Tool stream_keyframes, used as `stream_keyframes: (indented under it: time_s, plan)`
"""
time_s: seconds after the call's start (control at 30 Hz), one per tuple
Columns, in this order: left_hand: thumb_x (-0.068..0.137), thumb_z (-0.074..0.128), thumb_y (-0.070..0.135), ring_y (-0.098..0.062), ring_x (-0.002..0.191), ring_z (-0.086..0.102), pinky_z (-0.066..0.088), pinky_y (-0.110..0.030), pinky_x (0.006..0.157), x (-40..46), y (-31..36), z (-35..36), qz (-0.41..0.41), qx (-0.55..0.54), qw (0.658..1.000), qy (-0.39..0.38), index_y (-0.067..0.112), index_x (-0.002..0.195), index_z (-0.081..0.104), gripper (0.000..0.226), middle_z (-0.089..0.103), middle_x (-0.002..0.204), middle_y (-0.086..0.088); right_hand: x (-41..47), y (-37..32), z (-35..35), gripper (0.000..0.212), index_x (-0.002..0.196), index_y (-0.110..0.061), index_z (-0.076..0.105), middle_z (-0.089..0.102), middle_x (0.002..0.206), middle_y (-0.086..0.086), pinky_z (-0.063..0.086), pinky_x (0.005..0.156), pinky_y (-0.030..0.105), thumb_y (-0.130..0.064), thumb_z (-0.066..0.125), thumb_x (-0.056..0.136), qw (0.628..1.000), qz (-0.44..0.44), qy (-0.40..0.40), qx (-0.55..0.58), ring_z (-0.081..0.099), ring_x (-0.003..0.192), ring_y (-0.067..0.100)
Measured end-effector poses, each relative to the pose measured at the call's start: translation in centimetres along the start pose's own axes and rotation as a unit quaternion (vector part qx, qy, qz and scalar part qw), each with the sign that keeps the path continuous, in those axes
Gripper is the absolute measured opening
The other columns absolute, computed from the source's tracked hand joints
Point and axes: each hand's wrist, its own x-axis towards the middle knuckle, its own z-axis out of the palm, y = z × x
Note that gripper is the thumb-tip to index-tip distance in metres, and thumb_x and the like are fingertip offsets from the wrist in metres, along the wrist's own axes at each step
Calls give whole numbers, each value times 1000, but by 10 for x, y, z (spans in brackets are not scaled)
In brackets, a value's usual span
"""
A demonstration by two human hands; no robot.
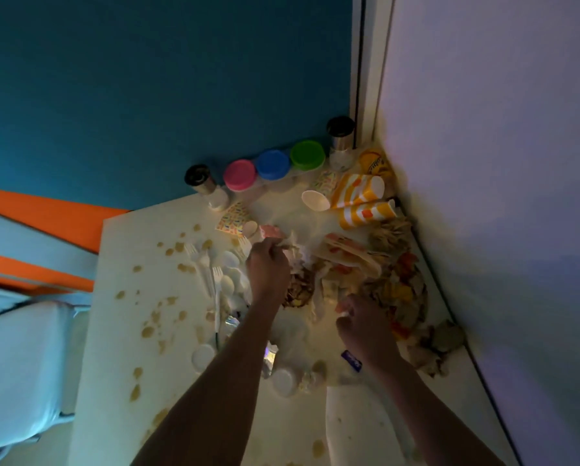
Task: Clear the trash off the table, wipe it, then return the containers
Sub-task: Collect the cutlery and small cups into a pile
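Pretty dim shot, so take the small stuff loosely. The white surface (120, 331) is pushed into a corner between a teal wall and a pale one, and it's speckled with brown spills (147, 331) all down its 9 o'clock side.

The left hand (268, 270) is out near the middle of the mess, its grip closed around a wad of crumpled white paper (295, 245). The right hand (366, 327) sits at about 4 o'clock from it, fingers curled, pinching something small and white (a wrapper scrap maybe, too blurry to call). Both forearms run off the bottom edge.

Most of the trash is heaped toward 3 o'clock against the pale wall: a pile of food scraps and wrappers (399, 290), partly hidden behind the hands. Tipped-over orange-striped cups (362, 200) lie at 1 o'clock, a white cup (315, 200) just beside them. White plastic forks (211, 274) lie at 9 o'clock of the left hand.

The containers line the back edge at 12 o'clock: pink lid (239, 174), blue lid (272, 164), green lid (307, 155), with a dark-capped shaker (201, 179) at one end and another (340, 134) at the other.
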Motion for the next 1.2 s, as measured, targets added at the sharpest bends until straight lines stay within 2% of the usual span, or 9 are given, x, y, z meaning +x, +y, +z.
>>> stream_keyframes:
  time_s: [0.2, 0.3, 0.4, 0.53, 0.7, 0.8, 0.93, 1.07, 1.2]
  plan:
    - [95, 46, 8, -37, 117, 56, 44, -37, 94, 52, 7, -5, -5, 62, 997, -35, 12, 125, 66, 37, 58, 130, -17, 39, -40, -8, 23, 80, -9, 64, 63, 103, 14, 42, 80, 29, -12, 43, 72, 994, -41, 68, 77, 58, 100, 30]
    - [95, 52, 35, -36, 113, 58, 47, -43, 94, 68, 2, 10, -9, 147, 986, -75, 26, 134, 53, 40, 45, 140, -10, 55, -52, 1, 31, 111, -15, 60, 49, 126, 7, 43, 81, 32, -13, 55, 80, 999, -31, 21, 6, 54, 110, 29]
    - [91, 58, 38, -39, 116, 57, 48, -45, 97, 75, -13, 26, -7, 204, 971, -125, 24, 141, 41, 55, 36, 145, -13, 65, -51, 12, 54, 134, -30, 43, 38, 141, 2, 45, 92, 39, -27, 60, 83, 992, -30, -29, -117, 44, 126, 28]
    - [92, 59, 30, -41, 113, 60, 50, -47, 92, 74, -32, 34, -11, 216, 968, -128, 18, 124, 49, 36, 50, 129, -14, 73, -39, 24, 42, 121, -28, 57, 54, 122, 2, 49, 85, 39, -35, 69, 82, 983, -64, 21, -169, 57, 107, 30]
    - [91, 53, 15, -40, 102, 63, 51, -45, 83, 72, -31, 18, 44, 193, 978, -65, 18, 112, 61, 22, 52, 121, -10, 80, -26, 18, 24, 108, -23, 64, 58, 117, -6, 48, 81, 31, -33, 66, 86, 984, -58, 10, -166, 58, 110, 20]
    - [85, 55, 15, -31, 105, 64, 53, -41, 83, 69, -26, 14, 115, 151, 973, -128, 32, 111, 63, 32, 48, 126, 2, 80, -25, 15, 25, 110, -20, 62, 62, 112, 0, 46, 77, 32, -31, 62, 88, 989, -62, -4, -131, 59, 107, 22]
    - [82, 71, 45, -24, 124, 56, 45, -39, 99, 67, -23, 28, 114, 236, 927, -269, 42, 137, 50, 58, 39, 143, 4, 74, -30, 3, 18, 97, -16, 60, 64, 97, 5, 42, 69, 31, -29, 62, 86, 999, -30, 20, -16, 59, 92, 26]
    - [79, 74, 49, -29, 116, 61, 49, -39, 92, 63, -27, 42, 115, 277, 918, -260, 30, 127, 61, 53, 56, 127, -3, 68, -37, -9, 22, 75, -21, 36, 47, 75, -4, 34, 61, 29, -26, 57, 73, 996, -7, 41, 81, 45, 69, 17]
    - [80, 75, 39, -27, 106, 65, 48, -31, 82, 64, -25, 33, 39, 157, 954, -251, 24, 117, 65, 42, 70, 114, -4, 66, -43, -18, 20, 72, -13, 41, 51, 73, 5, 40, 58, 33, -7, 59, 75, 986, 32, 57, 153, 50, 68, 22]
